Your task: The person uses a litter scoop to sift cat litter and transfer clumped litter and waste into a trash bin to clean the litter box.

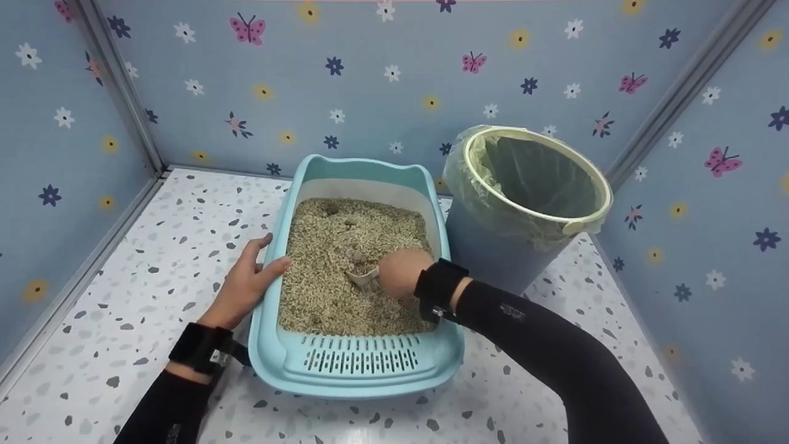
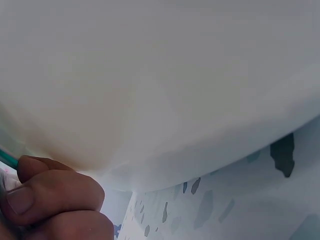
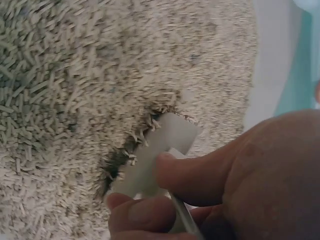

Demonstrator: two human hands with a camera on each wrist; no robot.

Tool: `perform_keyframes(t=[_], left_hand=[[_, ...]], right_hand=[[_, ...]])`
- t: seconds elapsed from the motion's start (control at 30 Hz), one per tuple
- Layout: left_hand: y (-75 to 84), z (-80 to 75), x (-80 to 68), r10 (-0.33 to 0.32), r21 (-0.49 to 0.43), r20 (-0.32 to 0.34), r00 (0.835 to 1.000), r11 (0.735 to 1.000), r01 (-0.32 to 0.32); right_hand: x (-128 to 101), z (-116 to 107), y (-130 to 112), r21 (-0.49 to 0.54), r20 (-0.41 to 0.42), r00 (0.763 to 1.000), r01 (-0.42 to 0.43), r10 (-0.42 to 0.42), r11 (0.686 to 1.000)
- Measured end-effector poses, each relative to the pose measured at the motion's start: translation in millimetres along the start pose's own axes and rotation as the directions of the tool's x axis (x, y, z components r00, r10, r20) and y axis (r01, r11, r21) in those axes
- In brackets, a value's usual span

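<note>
A light-blue litter box (image 1: 357,386) full of pale pellet litter (image 1: 327,308) stands on the floor before me. My left hand (image 1: 237,290) grips its left rim, thumb over the edge; in the left wrist view, curled fingers (image 2: 62,192) show beside the box's pale outer wall. My right hand (image 1: 404,272) holds a whitish litter scoop (image 1: 363,277) by the handle, over the middle of the box. In the right wrist view, thumb and fingers pinch the handle, and the scoop's head (image 3: 172,132) is partly sunk in the litter. A greyish clump (image 1: 352,254) lies just beyond it.
A blue-grey bin (image 1: 493,250) with a clear liner (image 1: 465,166) and cream rim ring stands against the box's right side. Flower-patterned panels (image 1: 370,92) enclose the back and both sides. Speckled floor (image 1: 154,265) extends around the box. Small hollows (image 1: 331,210) mark the litter's far end.
</note>
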State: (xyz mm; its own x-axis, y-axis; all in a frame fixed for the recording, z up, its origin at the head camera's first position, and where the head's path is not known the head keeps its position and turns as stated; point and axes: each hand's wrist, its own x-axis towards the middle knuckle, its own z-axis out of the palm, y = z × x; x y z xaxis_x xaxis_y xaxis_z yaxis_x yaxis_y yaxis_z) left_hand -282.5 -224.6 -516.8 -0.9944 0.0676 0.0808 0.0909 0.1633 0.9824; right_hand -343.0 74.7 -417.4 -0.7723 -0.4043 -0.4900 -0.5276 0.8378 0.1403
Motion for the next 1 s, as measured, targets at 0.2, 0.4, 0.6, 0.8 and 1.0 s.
perform_keyframes(t=[0.2, 0.4, 0.6, 0.8, 1.0], left_hand=[[1.6, -0.8, -0.6, 0.003, 0.005, -0.003, 1.0, 1.0, -0.003], [-0.2, -0.1, 0.2, 0.0, -0.006, 0.001, 1.0, 1.0, 0.0], [-0.4, -0.8, 0.3, -0.002, -0.016, -0.008, 1.0, 1.0, 0.002], [-0.9, -1.1, 0.1, -0.004, -0.012, -0.01, 1.0, 1.0, 0.003], [-0.8, -1.4, -0.8, -0.007, 0.0, -0.007, 1.0, 1.0, 0.007]], right_hand=[[14, -9, 0, 0.011, 0.064, 0.994, 0.083, -0.083, 0.997], [27, -8, -1, 0.091, 0.035, 0.993, 0.105, -0.108, 0.99], [44, -7, 0, 0.042, 0.029, 0.991, 0.131, -0.132, 0.99], [58, -3, 0, -0.023, 0.028, 0.985, 0.169, -0.168, 0.985], [68, 3, -1, 0.126, -0.055, 0.989, 0.143, -0.137, 0.982]])
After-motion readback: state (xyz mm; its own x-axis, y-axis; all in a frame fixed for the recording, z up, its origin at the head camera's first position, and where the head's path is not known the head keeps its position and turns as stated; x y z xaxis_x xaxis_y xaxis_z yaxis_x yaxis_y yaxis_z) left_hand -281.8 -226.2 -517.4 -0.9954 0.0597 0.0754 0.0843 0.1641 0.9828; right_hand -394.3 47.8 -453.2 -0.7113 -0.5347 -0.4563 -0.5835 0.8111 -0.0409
